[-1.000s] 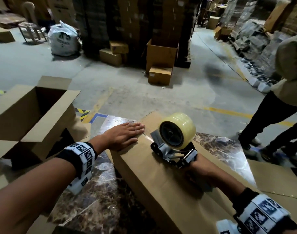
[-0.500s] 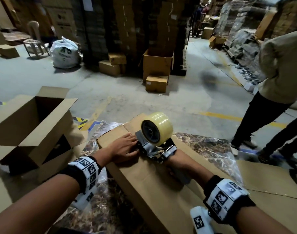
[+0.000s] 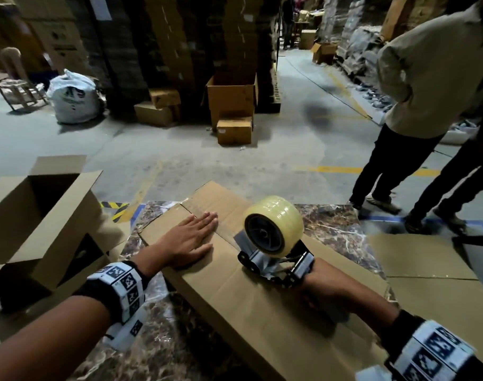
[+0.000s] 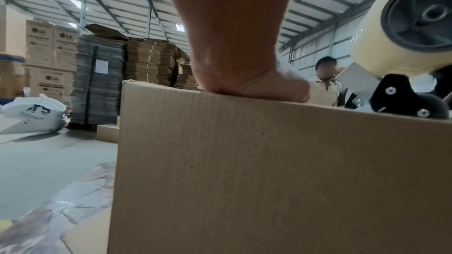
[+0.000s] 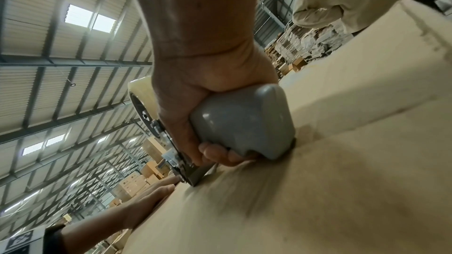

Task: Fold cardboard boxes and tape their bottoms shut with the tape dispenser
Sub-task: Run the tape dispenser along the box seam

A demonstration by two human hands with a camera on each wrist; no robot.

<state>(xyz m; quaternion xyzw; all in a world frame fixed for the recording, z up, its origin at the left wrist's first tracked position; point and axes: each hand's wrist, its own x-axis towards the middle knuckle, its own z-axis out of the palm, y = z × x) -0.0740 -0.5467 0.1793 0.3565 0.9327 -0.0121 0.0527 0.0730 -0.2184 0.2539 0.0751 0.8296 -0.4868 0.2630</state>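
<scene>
Your left hand lies flat, pinning box flaps for taping; right hand grip clenched round tape dispenser handle, on the seam.

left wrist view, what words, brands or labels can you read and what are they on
"LG": logo on the stacked white cartons at far left, repeated on several.
"XS", or close to it: large dark letters on the white sack on the floor; the smaller line under them is too blurred to read.
White sheet on the grey stack of flat cardboard: no readable text.
Box in front and tape dispenser: no print visible.
</scene>
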